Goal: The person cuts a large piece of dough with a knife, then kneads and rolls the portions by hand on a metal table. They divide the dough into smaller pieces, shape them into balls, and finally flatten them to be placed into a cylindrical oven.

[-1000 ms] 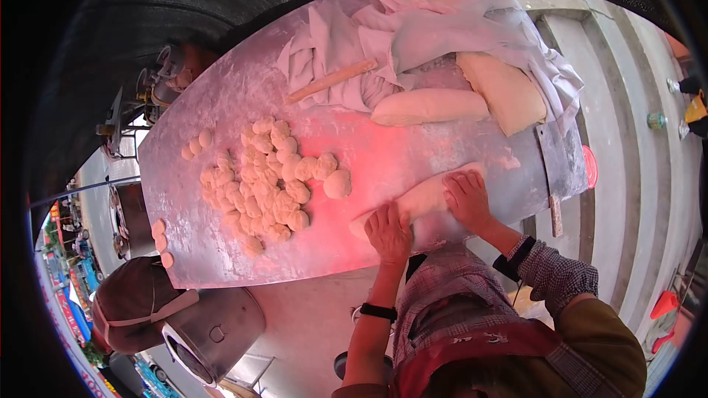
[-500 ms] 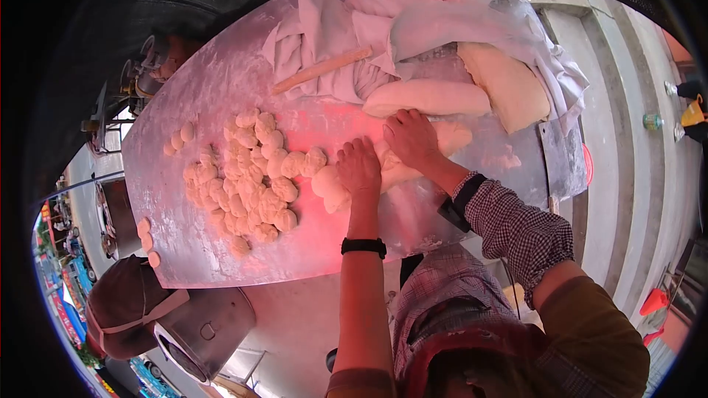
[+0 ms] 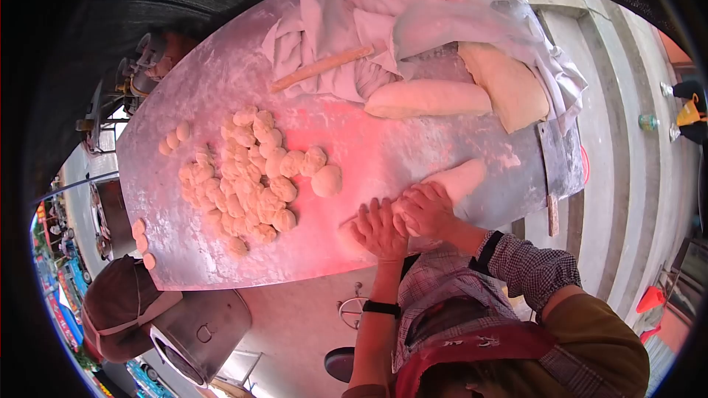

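Note:
A long dough roll (image 3: 461,179) lies slantwise near the table's front edge. My left hand (image 3: 380,230) presses on its left part, fingers bent over the top. Close beside it, my right hand (image 3: 425,210) is closed over the middle of the roll. The roll's right end sticks out past that hand, while much of the middle is hidden under both palms. Up and left of my hands sits a round dough piece (image 3: 327,181), apart from the roll. It lies at the edge of a pile of small floured dough pieces (image 3: 247,177).
Behind are a thick dough log (image 3: 428,98), a large dough slab (image 3: 509,85), a rolling pin (image 3: 322,68) and a crumpled cloth (image 3: 317,33). A broad-bladed knife (image 3: 560,162) rests at the right edge of the metal table (image 3: 199,110). More small pieces lie leftward.
Both hands and the dough roll have come toward my body, and the hands are closer together. The round dough piece that touched the roll's left end now lies separate.

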Demonstrator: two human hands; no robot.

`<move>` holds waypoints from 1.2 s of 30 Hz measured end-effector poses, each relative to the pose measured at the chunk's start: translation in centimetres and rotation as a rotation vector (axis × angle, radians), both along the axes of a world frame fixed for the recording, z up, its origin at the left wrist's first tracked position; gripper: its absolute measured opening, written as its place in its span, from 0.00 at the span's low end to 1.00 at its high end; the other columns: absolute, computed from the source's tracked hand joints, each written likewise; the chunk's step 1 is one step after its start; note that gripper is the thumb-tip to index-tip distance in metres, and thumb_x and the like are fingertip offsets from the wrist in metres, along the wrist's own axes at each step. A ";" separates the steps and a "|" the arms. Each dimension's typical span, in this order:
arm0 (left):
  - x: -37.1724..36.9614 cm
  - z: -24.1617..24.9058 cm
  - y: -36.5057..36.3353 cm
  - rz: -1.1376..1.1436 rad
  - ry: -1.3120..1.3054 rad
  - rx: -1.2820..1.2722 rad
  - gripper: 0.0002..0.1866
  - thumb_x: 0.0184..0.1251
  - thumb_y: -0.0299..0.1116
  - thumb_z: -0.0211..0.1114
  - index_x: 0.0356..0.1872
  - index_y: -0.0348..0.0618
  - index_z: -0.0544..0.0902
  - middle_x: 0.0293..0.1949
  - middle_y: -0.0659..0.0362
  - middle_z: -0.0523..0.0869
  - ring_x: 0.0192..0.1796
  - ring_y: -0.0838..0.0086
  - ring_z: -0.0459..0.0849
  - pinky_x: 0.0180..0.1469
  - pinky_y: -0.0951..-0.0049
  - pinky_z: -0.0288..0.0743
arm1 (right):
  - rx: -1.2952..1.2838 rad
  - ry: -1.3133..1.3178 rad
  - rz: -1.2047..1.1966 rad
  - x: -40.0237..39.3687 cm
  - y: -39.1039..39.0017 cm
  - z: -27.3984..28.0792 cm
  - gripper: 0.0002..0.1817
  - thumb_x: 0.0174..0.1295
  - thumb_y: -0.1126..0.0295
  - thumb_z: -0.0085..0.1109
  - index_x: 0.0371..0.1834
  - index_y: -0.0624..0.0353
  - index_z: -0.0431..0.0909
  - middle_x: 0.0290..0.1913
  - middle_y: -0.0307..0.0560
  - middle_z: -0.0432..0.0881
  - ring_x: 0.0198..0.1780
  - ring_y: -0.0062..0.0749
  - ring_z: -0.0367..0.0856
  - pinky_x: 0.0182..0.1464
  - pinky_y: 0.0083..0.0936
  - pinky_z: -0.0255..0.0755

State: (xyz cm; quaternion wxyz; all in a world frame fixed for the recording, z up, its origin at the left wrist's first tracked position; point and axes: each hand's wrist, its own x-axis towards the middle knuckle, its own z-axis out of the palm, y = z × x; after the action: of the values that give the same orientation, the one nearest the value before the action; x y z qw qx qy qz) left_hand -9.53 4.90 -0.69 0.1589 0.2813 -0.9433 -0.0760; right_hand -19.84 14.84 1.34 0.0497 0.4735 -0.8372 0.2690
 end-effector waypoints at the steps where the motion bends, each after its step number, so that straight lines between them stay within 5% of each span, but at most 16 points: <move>1: -2.0 0.1 -1.6 0.020 -0.012 0.003 0.18 0.74 0.48 0.47 0.45 0.53 0.85 0.52 0.62 0.83 0.59 0.65 0.76 0.62 0.55 0.59 | 0.036 -0.036 -0.027 -1.4 -1.6 -0.6 0.10 0.51 0.62 0.61 0.36 0.51 0.80 0.45 0.38 0.80 0.53 0.35 0.76 0.55 0.37 0.67; 4: -5.1 0.2 -5.4 0.097 -0.215 0.247 0.18 0.73 0.47 0.49 0.38 0.52 0.86 0.46 0.57 0.86 0.53 0.61 0.81 0.56 0.55 0.65 | 0.128 -0.108 -0.122 -3.8 -5.6 -1.6 0.09 0.53 0.62 0.61 0.33 0.52 0.80 0.41 0.39 0.80 0.48 0.37 0.77 0.52 0.37 0.68; 6: -6.0 0.1 -8.0 -0.072 -0.357 0.341 0.19 0.73 0.47 0.52 0.30 0.48 0.85 0.37 0.51 0.87 0.43 0.56 0.84 0.48 0.55 0.70 | 0.178 -0.136 -0.190 -6.4 -6.3 -0.7 0.08 0.54 0.62 0.61 0.32 0.53 0.79 0.39 0.41 0.80 0.46 0.39 0.77 0.50 0.37 0.69; 8: -6.9 2.5 -9.0 0.029 -0.439 0.330 0.20 0.73 0.47 0.52 0.28 0.46 0.85 0.33 0.50 0.86 0.40 0.55 0.83 0.46 0.55 0.70 | 0.456 -0.788 -0.015 -9.4 -6.4 1.0 0.09 0.58 0.62 0.59 0.30 0.55 0.78 0.36 0.43 0.78 0.42 0.41 0.76 0.48 0.40 0.70; 9: -7.1 3.3 -9.0 0.135 -0.538 0.328 0.22 0.73 0.47 0.53 0.26 0.45 0.84 0.29 0.49 0.86 0.37 0.54 0.83 0.44 0.54 0.71 | 0.453 -0.792 -0.021 -9.9 -5.7 0.9 0.09 0.58 0.62 0.59 0.30 0.55 0.78 0.36 0.43 0.78 0.42 0.41 0.76 0.48 0.40 0.70; 11: -8.7 3.4 -5.9 -0.010 -0.143 0.151 0.16 0.70 0.43 0.57 0.30 0.42 0.82 0.31 0.54 0.84 0.39 0.56 0.81 0.42 0.54 0.69 | 0.175 -0.109 -0.177 -10.5 -2.9 0.1 0.10 0.59 0.62 0.58 0.28 0.57 0.76 0.34 0.43 0.78 0.41 0.43 0.76 0.47 0.42 0.70; 12: -9.9 3.3 -3.5 -0.086 0.053 0.292 0.13 0.70 0.41 0.58 0.33 0.42 0.81 0.34 0.54 0.83 0.41 0.56 0.80 0.43 0.54 0.70 | 0.097 -0.041 -0.200 -9.4 -1.1 -0.5 0.09 0.59 0.63 0.58 0.28 0.55 0.77 0.33 0.44 0.78 0.41 0.43 0.76 0.47 0.42 0.70; 13: -10.0 2.0 -0.5 -0.128 0.096 0.339 0.16 0.74 0.44 0.52 0.38 0.44 0.82 0.39 0.55 0.83 0.44 0.56 0.79 0.48 0.54 0.70 | 0.121 -0.090 -0.208 -7.6 1.0 -0.9 0.08 0.58 0.63 0.58 0.28 0.54 0.77 0.33 0.43 0.78 0.41 0.43 0.76 0.48 0.41 0.69; 14: -9.0 1.3 2.3 -0.196 -0.169 0.311 0.16 0.74 0.45 0.49 0.38 0.48 0.82 0.40 0.57 0.83 0.45 0.58 0.79 0.54 0.56 0.68 | 0.146 -0.142 -0.213 -5.6 2.7 -1.0 0.07 0.57 0.63 0.58 0.29 0.53 0.77 0.33 0.43 0.78 0.41 0.42 0.76 0.48 0.41 0.69; 15: -7.6 0.5 4.0 -0.197 0.003 0.243 0.15 0.73 0.45 0.49 0.39 0.51 0.82 0.41 0.58 0.82 0.46 0.60 0.78 0.57 0.58 0.66 | -0.031 -0.034 -0.298 -3.9 3.5 -0.8 0.06 0.55 0.63 0.58 0.29 0.52 0.77 0.34 0.42 0.78 0.40 0.40 0.75 0.49 0.40 0.68; 21: -11.6 -0.8 0.8 -0.250 0.061 0.071 0.15 0.72 0.46 0.49 0.39 0.51 0.82 0.40 0.60 0.82 0.47 0.62 0.77 0.56 0.58 0.66 | 0.062 -0.006 -0.308 -8.0 0.5 -0.8 0.07 0.55 0.62 0.59 0.30 0.51 0.77 0.34 0.40 0.78 0.42 0.38 0.75 0.51 0.38 0.67; 27: -17.3 -0.4 -3.2 -0.043 -0.321 0.199 0.18 0.74 0.46 0.48 0.41 0.50 0.85 0.43 0.55 0.85 0.45 0.57 0.81 0.51 0.57 0.71 | 0.028 -0.131 -0.333 -12.7 -3.5 -2.4 0.09 0.58 0.61 0.58 0.33 0.53 0.78 0.34 0.44 0.80 0.42 0.42 0.78 0.44 0.39 0.73; 29: -18.2 0.1 -4.4 0.002 -0.399 0.596 0.18 0.73 0.46 0.49 0.33 0.47 0.83 0.36 0.54 0.84 0.43 0.55 0.82 0.48 0.56 0.73 | 0.249 -0.355 -0.356 -13.8 -3.9 -2.1 0.10 0.59 0.61 0.57 0.35 0.54 0.79 0.35 0.45 0.81 0.42 0.44 0.79 0.41 0.41 0.76; 31: -18.1 3.7 -3.9 0.035 -0.480 0.596 0.18 0.73 0.46 0.49 0.35 0.47 0.83 0.41 0.54 0.84 0.46 0.55 0.81 0.49 0.55 0.73 | 0.381 -0.511 -0.309 -13.6 -3.3 -0.5 0.09 0.61 0.64 0.55 0.38 0.56 0.78 0.36 0.46 0.81 0.41 0.47 0.79 0.39 0.42 0.75; 33: -15.8 4.4 -2.2 0.006 -0.404 0.503 0.19 0.74 0.47 0.47 0.41 0.49 0.84 0.50 0.55 0.84 0.53 0.56 0.79 0.54 0.55 0.71 | 0.188 -0.247 -0.218 -10.7 -1.6 -0.1 0.09 0.59 0.64 0.56 0.38 0.55 0.78 0.41 0.44 0.81 0.44 0.44 0.78 0.40 0.41 0.75; 36: -6.1 1.1 2.3 -0.185 -0.126 0.199 0.22 0.75 0.50 0.44 0.53 0.52 0.82 0.57 0.58 0.81 0.61 0.61 0.74 0.64 0.50 0.60 | 0.057 -0.168 -0.153 -3.4 4.3 0.4 0.16 0.56 0.60 0.59 0.47 0.49 0.81 0.52 0.37 0.80 0.55 0.35 0.75 0.62 0.37 0.64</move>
State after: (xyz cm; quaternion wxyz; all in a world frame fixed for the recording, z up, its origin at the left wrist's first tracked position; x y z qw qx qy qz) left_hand -15.65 7.24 0.40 0.0630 0.2117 -0.9611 -0.1656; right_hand -23.19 19.12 1.71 -0.0138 0.3851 -0.8795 0.2792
